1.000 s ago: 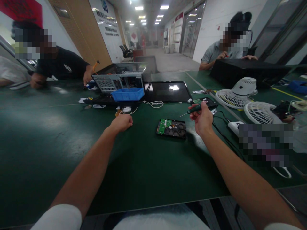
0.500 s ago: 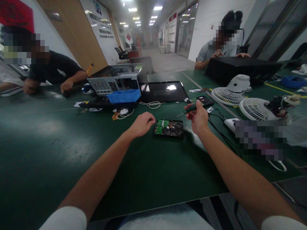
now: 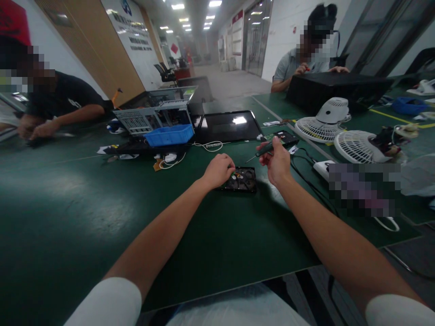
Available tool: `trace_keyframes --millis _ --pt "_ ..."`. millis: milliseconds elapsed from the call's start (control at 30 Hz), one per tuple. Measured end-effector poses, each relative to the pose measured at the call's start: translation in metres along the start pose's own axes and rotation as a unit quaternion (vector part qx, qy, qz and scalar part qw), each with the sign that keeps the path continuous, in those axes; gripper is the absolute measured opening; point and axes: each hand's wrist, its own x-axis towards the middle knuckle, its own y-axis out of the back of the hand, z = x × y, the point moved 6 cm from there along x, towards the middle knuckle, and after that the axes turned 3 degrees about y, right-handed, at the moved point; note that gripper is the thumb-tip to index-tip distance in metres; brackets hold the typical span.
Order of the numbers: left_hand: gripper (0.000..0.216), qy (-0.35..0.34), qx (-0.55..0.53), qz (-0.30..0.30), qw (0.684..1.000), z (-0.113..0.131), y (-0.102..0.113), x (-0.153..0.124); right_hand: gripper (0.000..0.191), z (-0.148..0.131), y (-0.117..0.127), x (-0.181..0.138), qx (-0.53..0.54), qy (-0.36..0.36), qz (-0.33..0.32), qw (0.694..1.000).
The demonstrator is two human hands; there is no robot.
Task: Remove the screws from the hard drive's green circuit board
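Observation:
A hard drive point(image 3: 244, 180) lies on the green table, its circuit board side up. My left hand point(image 3: 219, 171) hovers over the drive's left part with its fingers pinched together, hiding most of the green board. Whether something is between those fingertips cannot be made out. To the right of the drive, my right hand point(image 3: 277, 158) grips a screwdriver point(image 3: 265, 150) by its dark green handle. The screwdriver's thin tip points left and down, above the table behind the drive and apart from it.
Behind the drive are a dark flat panel point(image 3: 231, 127), a blue tray point(image 3: 170, 135) and an opened computer case point(image 3: 136, 121). A second drive point(image 3: 285, 137), white fan parts point(image 3: 321, 124) and a power strip point(image 3: 322, 168) with cables lie right. Two people sit across the table.
My left hand has moved right, from beside the hard drive to over its board. The right hand still holds the screwdriver. The view has shifted slightly.

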Motion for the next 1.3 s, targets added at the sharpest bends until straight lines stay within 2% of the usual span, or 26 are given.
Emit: trace_keyframes --millis 500,900,1133,1300 --pt "0.011 -0.044 -0.003 0.010 0.999 0.002 0.004 -0.003 0.050 -0.001 0.000 0.000 -0.011 0.004 0.004 1.000" --pt "0.014 -0.027 -0.014 0.016 0.999 -0.003 0.012 -0.012 0.050 0.003 0.003 0.002 -0.003 0.000 0.001 1.000" --pt "0.025 0.011 -0.034 0.029 0.999 -0.017 0.022 -0.037 0.053 0.009 -0.011 -0.007 -0.008 -0.032 -0.072 0.997" --pt "0.022 -0.024 0.004 0.015 1.000 -0.005 0.015 -0.023 0.053 0.007 -0.012 -0.007 -0.014 -0.019 -0.068 0.997"
